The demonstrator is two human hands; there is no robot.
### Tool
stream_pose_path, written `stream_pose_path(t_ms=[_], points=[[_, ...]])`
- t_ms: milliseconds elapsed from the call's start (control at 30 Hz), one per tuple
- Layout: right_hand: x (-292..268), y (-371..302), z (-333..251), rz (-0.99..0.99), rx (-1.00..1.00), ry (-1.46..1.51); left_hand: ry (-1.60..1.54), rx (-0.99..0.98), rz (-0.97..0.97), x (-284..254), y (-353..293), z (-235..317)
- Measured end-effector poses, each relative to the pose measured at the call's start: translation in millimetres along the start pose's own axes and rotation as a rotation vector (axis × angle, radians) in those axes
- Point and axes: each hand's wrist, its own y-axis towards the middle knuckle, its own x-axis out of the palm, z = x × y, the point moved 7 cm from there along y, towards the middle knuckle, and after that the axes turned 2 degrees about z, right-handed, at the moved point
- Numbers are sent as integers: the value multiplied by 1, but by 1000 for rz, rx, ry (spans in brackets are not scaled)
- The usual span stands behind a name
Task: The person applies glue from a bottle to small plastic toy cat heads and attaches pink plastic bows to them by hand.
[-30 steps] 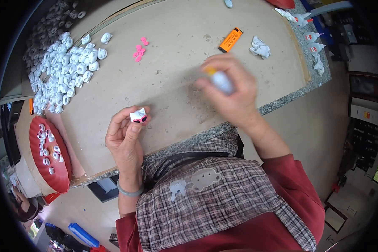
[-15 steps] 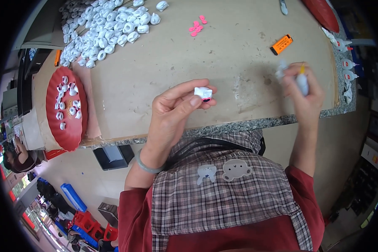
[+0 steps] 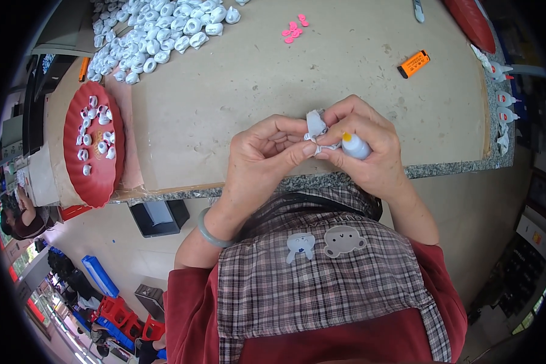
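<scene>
My left hand [image 3: 258,151] is closed in a pinch above the front of the table. A small white figure was between these fingers half a second ago; now the fingers and a crumpled white tissue [image 3: 316,124] mostly hide it. My right hand [image 3: 373,139] meets the left and presses the tissue there with thumb and fingertips. Tucked in the right palm is a small white squeeze bottle [image 3: 356,147] with a yellow tip. On a red scalloped tray [image 3: 109,182] at the left lie several small white figures [image 3: 87,170], some with dark and pink parts.
A large heap of white pieces [image 3: 158,36] covers the far left of the table. Several pink bits [image 3: 295,30] lie far centre, an orange box-like tool [image 3: 414,64] to their right. White squeeze bottles [image 3: 507,99] lie along the right stone edge, near another red tray [image 3: 472,27].
My right hand has come left from over the table's right side, bringing the bottle and tissue to my left hand. The tissue now covers the spot where the small figure was held.
</scene>
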Motion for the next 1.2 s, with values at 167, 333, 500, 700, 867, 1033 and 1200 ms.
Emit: stream_pose_path(t_ms=[167, 333, 500, 700, 867, 1033, 1200], points=[[-7, -1, 15, 31, 58, 47, 55, -8, -66, 4, -1, 3], [-6, -9, 31, 30, 192, 167, 148, 27, -103, 7, -1, -4], [-2, -15, 41, 86, 363, 399, 347, 38, -4, 5, 0, -9], [-11, -15, 48, 184, 451, 473, 385, 163, -21, 10, 3, -4], [-3, -1, 4, 98, -63, -68, 616, 253, 18, 11, 2, 3], [-2, 3, -4, 179, -21, -227, 781, 364, 49, 17, 0, 15], [-8, -3, 23, 136, 417, 142, 598, 413, 7, 11, -3, 11]])
